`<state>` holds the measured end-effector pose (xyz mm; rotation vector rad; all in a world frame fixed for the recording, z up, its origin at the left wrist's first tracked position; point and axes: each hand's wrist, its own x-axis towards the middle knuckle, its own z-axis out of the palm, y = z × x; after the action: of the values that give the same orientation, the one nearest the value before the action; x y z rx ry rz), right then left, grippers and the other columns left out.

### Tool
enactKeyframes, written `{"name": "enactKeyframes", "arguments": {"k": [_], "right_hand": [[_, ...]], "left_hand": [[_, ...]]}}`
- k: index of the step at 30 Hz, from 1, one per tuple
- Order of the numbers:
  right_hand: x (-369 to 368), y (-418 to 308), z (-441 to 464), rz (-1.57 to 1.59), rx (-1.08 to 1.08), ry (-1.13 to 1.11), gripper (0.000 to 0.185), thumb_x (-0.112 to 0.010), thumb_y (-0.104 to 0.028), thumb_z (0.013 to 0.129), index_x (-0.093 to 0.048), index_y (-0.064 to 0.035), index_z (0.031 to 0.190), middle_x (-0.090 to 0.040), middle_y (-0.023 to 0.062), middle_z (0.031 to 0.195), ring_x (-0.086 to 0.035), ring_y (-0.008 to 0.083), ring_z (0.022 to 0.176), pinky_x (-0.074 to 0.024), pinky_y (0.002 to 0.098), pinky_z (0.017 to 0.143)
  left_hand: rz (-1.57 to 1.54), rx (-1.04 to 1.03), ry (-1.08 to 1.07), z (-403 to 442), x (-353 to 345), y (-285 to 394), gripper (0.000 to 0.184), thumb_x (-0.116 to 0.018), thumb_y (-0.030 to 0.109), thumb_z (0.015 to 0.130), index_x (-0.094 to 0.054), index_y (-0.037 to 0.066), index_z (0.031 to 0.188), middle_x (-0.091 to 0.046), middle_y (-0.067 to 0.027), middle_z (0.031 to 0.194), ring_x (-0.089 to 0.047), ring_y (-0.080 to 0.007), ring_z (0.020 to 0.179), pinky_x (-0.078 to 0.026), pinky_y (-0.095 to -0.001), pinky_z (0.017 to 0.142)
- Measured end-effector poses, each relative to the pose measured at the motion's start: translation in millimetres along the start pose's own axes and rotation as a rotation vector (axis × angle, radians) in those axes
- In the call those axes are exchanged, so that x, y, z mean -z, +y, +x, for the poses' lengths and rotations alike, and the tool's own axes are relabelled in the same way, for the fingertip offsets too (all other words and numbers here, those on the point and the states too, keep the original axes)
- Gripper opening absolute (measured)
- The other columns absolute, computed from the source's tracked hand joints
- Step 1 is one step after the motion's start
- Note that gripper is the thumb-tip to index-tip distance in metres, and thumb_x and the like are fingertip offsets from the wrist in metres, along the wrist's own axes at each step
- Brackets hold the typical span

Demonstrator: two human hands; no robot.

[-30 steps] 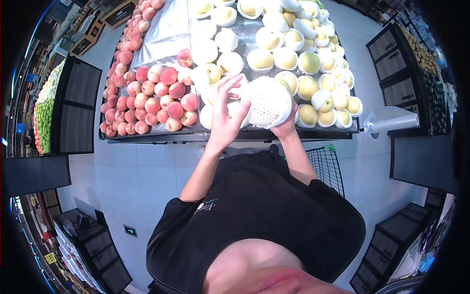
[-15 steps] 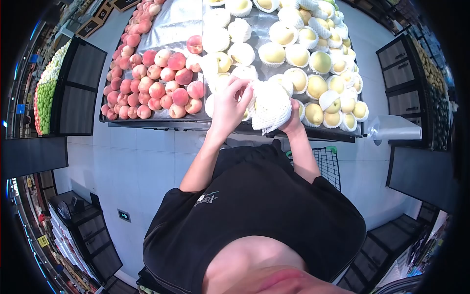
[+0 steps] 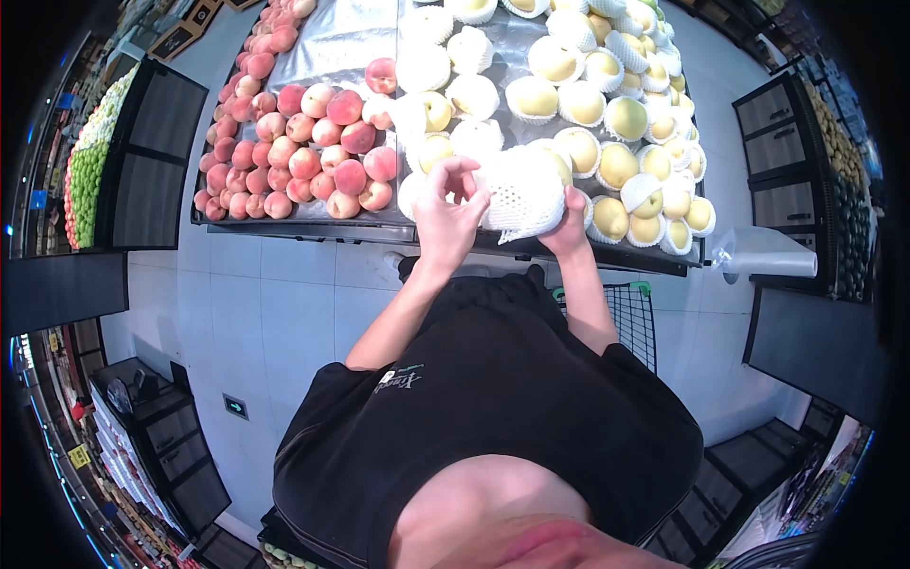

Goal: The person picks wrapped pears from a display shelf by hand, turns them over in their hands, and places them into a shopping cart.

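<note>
My right hand [image 3: 573, 224] is wrapped round the lower right side of a pale yellow fruit in a white foam net [image 3: 523, 194], held above the front edge of the display. On its left side, my left hand [image 3: 449, 213] has thumb and fingertips pinched together by the net's edge; whatever lies between them is too small to make out. Yellow fruits in foam nets [image 3: 618, 167] lie behind and to the right. Red and pink peaches [image 3: 304, 163] are heaped to the left.
The display's dark front rim [image 3: 379, 232] runs below my hands. A roll of clear plastic bags [image 3: 773, 252] sticks out at its right corner. Beside my right arm stands a wire basket [image 3: 633, 318] with green corners. Dark shelving lines both sides.
My left hand has gone from spread fingers to a pinch beside the net. The netted fruit has turned in my right hand, and the net's loose edge now hangs lower. The view has shifted slightly.
</note>
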<state>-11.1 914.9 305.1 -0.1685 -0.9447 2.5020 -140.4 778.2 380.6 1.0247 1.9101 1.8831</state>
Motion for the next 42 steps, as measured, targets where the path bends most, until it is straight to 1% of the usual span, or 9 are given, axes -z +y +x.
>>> {"name": "enactKeyframes", "arguments": {"k": [3,6,10,13,20,25,32,38,42], "right_hand": [[-5,4,2,-0.035,0.011,0.022,0.086,-0.055,-0.061,0.09,-0.034,-0.0031,0.15,-0.047,0.0136,0.147,-0.049,0.0268,0.134,-0.0423,0.043,0.11],[-8,7,6,-0.009,0.012,0.034,0.084,-0.052,-0.061,0.091,-0.033,-0.0034,0.15,-0.046,0.0133,0.148,-0.048,0.0264,0.134,-0.0421,0.0427,0.11],[-11,6,4,-0.078,-0.017,0.045,0.079,-0.044,-0.059,0.096,-0.031,-0.0036,0.151,-0.044,0.013,0.149,-0.048,0.0256,0.134,-0.0423,0.0423,0.11],[-5,8,1,-0.182,-0.052,0.048,0.072,-0.037,-0.053,0.101,-0.029,-0.004,0.152,-0.042,0.0123,0.151,-0.045,0.0247,0.136,-0.0406,0.041,0.11],[-34,2,5,-0.479,0.138,0.011,0.066,-0.032,-0.044,0.103,-0.026,-0.0028,0.153,-0.034,0.012,0.155,-0.031,0.0236,0.145,-0.0251,0.0375,0.119],[-36,-3,4,-0.699,0.136,-0.048,0.068,-0.03,-0.045,0.102,-0.025,-0.0018,0.154,-0.031,0.0141,0.156,-0.027,0.0256,0.146,-0.0215,0.0378,0.12],[-45,-10,5,-0.749,0.07,-0.088,0.067,-0.028,-0.045,0.104,-0.025,0.0004,0.153,-0.031,0.0155,0.156,-0.029,0.0264,0.145,-0.0219,0.0378,0.12],[-36,17,-4,-0.154,-0.008,0.02,0.067,-0.034,-0.049,0.105,-0.031,-0.0002,0.15,-0.046,0.0135,0.147,-0.049,0.0238,0.133,-0.0422,0.0407,0.11],[-30,22,-7,-0.199,0.004,0.087,0.082,-0.062,-0.045,0.091,-0.027,-0.0016,0.151,-0.044,0.0126,0.144,-0.044,0.0241,0.135,-0.0387,0.0398,0.112]], "left_hand": [[-0.017,0.187,-0.021,-8,8,-9,0.033,-0.072,-0.009,0.072,-0.069,0.0,0.104,-0.064,-0.0057,0.087,-0.058,-0.0114,0.074,-0.048,-0.0263,0.066],[0.131,-0.19,0.0,-5,3,-4,0.033,-0.073,-0.007,0.073,-0.069,0.0,0.104,-0.065,-0.0089,0.093,-0.062,-0.0153,0.082,-0.05,-0.0282,0.071],[0.291,-0.398,-0.108,-5,12,-7,0.041,-0.074,-0.004,0.071,-0.065,0.0,0.111,-0.061,-0.0152,0.116,-0.06,-0.0303,0.108,-0.05,-0.0368,0.09],[0.379,-0.388,-0.147,-5,13,1,0.05,-0.076,-0.002,0.07,-0.062,0.001,0.118,-0.058,-0.0171,0.124,-0.058,-0.0353,0.115,-0.049,-0.0412,0.096],[0.215,-0.212,-0.29,0,12,-1,0.078,-0.083,0.009,0.067,-0.047,0.001,0.135,-0.055,-0.0194,0.131,-0.055,-0.0332,0.122,-0.043,-0.0401,0.105],[0.134,-0.114,-0.339,4,11,5,0.09,-0.085,0.011,0.063,-0.039,0.001,0.14,-0.055,-0.0183,0.127,-0.053,-0.0286,0.124,-0.042,-0.0394,0.106],[0.055,-0.084,-0.341,3,11,-5,0.084,-0.087,0.015,0.063,-0.044,0.001,0.135,-0.053,-0.0204,0.128,-0.053,-0.0336,0.123,-0.042,-0.0424,0.105],[0.151,-0.185,-0.39,8,17,-11,0.084,-0.086,0.017,0.065,-0.044,0.001,0.136,-0.051,-0.0209,0.133,-0.049,-0.0366,0.127,-0.04,-0.0438,0.108],[0.224,-0.305,-0.435,5,19,-10,0.073,-0.082,0.016,0.073,-0.048,0.002,0.135,-0.053,-0.0191,0.135,-0.051,-0.0344,0.127,-0.041,-0.0435,0.106]]}}
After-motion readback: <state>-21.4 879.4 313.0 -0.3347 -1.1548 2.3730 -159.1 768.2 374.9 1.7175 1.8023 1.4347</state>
